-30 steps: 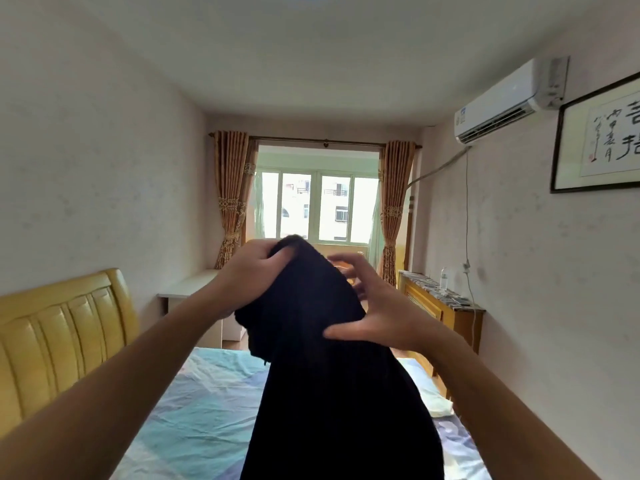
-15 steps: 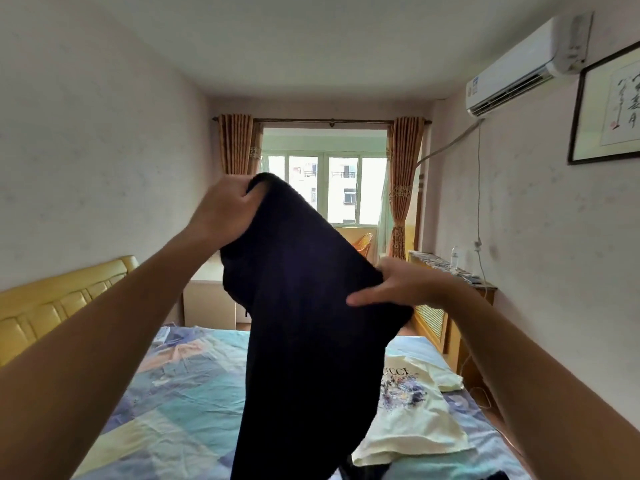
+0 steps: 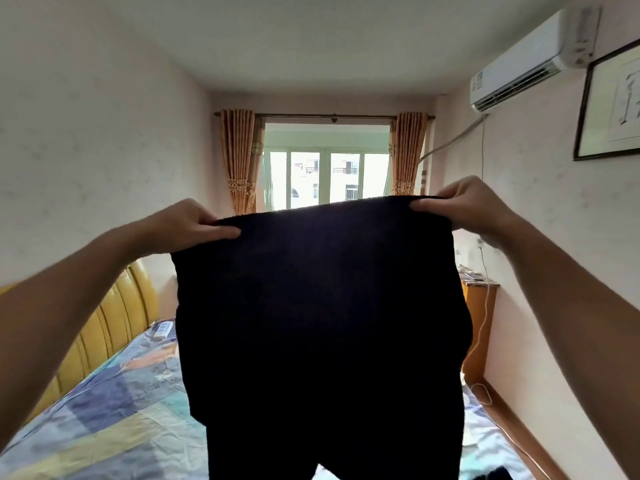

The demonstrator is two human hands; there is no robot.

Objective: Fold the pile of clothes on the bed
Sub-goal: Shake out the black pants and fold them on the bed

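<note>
A black garment [image 3: 322,323], seemingly trousers, hangs spread out in front of me above the bed [image 3: 104,420]. My left hand [image 3: 187,225] pinches the left end of its top edge. At the right end of the same edge, my right hand [image 3: 464,206] pinches the fabric too. The edge is pulled taut between both hands at about chest height. The cloth hides the middle of the bed and whatever clothes lie there. A bit of another dark garment [image 3: 498,474] shows at the bottom right.
A yellow padded headboard [image 3: 104,327] runs along the left. A wooden side table [image 3: 479,306] with a white cable stands by the right wall. An air conditioner [image 3: 533,57] and a framed picture [image 3: 609,105] hang on that wall. A curtained window [image 3: 325,174] is straight ahead.
My hands have moved apart along the garment's top edge, stretching the bunched cloth out flat. The right hand went from resting on the fabric to pinching its corner.
</note>
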